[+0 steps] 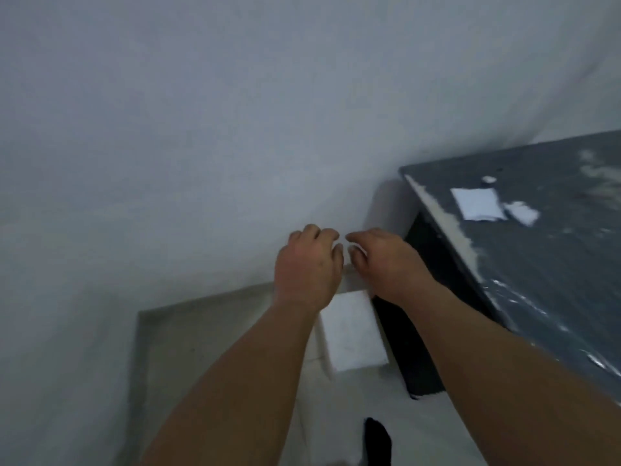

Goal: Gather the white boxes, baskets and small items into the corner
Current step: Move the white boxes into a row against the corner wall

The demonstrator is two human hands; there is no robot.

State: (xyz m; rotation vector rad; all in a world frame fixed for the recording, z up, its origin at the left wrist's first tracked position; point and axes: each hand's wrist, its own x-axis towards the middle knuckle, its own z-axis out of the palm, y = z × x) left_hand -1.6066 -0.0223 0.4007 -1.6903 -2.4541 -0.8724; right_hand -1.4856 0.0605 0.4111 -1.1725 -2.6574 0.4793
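Observation:
A white box (353, 334) lies on the pale floor in the corner, between the wall and a dark table. My left hand (307, 264) and my right hand (386, 264) hover side by side over the box's far end, close to the wall. Both hands have their fingers curled downward and their thumbs nearly meet. The far edge of the box is hidden under them, so whether the fingers grip it is unclear. A flat white piece (477, 204) and small white bits (522, 212) lie on the table top.
The dark grey table (554, 280) fills the right side, its top smeared with white. A white wall (201, 129) rises straight ahead. Beneath the table it is dark. A black object (376, 438) lies on the floor near the bottom edge.

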